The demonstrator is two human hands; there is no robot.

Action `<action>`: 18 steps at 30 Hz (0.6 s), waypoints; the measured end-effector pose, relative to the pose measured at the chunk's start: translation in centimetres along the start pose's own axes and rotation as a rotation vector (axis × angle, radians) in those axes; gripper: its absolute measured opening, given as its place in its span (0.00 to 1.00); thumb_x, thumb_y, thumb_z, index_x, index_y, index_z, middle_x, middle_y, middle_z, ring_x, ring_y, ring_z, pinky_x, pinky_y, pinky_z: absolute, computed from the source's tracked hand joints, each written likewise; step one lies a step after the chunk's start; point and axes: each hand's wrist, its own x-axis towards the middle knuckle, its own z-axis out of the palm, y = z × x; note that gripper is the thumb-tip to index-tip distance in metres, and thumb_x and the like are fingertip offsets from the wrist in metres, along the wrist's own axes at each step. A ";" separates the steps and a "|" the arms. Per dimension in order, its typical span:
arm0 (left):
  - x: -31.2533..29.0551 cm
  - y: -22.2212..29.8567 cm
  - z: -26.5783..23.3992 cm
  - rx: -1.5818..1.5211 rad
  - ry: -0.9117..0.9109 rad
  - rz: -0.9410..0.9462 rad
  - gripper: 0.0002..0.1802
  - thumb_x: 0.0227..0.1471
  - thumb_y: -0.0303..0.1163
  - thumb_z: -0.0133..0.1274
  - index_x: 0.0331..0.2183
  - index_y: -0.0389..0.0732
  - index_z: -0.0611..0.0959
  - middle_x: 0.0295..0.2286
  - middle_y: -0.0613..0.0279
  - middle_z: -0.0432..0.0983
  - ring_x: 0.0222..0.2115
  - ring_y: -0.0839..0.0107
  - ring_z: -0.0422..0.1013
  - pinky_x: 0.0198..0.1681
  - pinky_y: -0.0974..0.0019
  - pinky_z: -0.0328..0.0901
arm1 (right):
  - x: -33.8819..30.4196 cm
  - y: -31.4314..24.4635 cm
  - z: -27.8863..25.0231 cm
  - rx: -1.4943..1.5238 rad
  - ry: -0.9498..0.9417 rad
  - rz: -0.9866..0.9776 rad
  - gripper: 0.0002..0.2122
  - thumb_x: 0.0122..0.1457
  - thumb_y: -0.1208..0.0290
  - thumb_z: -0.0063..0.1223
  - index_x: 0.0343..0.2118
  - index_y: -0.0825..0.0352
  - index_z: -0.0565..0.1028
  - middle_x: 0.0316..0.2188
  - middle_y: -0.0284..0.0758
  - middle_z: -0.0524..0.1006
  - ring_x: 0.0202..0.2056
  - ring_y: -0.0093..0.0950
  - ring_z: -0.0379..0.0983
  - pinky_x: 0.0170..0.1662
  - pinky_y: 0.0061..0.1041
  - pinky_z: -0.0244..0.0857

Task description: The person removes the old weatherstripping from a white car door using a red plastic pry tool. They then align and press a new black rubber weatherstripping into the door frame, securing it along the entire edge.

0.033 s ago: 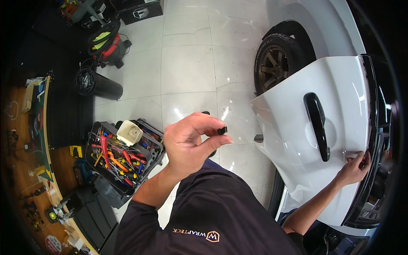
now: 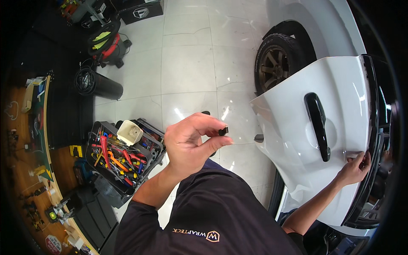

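My left hand point(image 2: 189, 146) is raised in front of my body, thumb and fingers pinching a small black block-shaped piece point(image 2: 223, 131). Its details are too small to make out. To the right, my right hand point(image 2: 357, 166) rests at the upper edge of a white car door point(image 2: 293, 123), beside the black window trim point(image 2: 370, 102). Its fingers are bent together against that edge, and whatever they may hold is hidden. A glossy black door handle point(image 2: 316, 127) sits on the door panel, left of my right hand.
An open tool tray point(image 2: 142, 176) full of screwdrivers and pliers stands at left, with a cream square cup point(image 2: 129, 133) on it. Beyond are a black cylinder point(image 2: 104, 88) and a red-black vacuum point(image 2: 111, 49). A wooden workbench point(image 2: 25, 157) runs along the left; the car's wheel point(image 2: 274, 63) is far right.
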 end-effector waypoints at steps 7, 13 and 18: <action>0.0 -0.2 -0.4 -0.022 -0.033 -0.034 0.15 0.45 0.19 0.69 0.36 0.30 0.84 0.31 0.53 0.82 0.29 0.75 0.77 0.31 0.74 0.74 | -0.2 -0.4 0.3 -0.002 0.016 0.003 0.15 0.61 0.69 0.58 0.49 0.72 0.78 0.35 0.35 0.78 0.31 0.20 0.74 0.25 0.17 0.72; -0.6 0.0 -1.3 -0.008 -0.050 -0.093 0.12 0.48 0.25 0.68 0.34 0.29 0.84 0.28 0.54 0.82 0.23 0.77 0.77 0.26 0.76 0.72 | -0.1 -0.1 0.3 0.008 0.013 0.017 0.16 0.61 0.69 0.60 0.49 0.71 0.78 0.35 0.35 0.78 0.32 0.19 0.74 0.26 0.17 0.71; -0.8 0.3 -1.5 -0.023 -0.098 -0.056 0.17 0.53 0.32 0.64 0.37 0.27 0.82 0.30 0.49 0.80 0.22 0.71 0.77 0.23 0.72 0.72 | -0.3 0.0 0.3 0.033 0.015 -0.010 0.17 0.61 0.68 0.60 0.49 0.71 0.78 0.35 0.35 0.78 0.32 0.19 0.74 0.26 0.17 0.71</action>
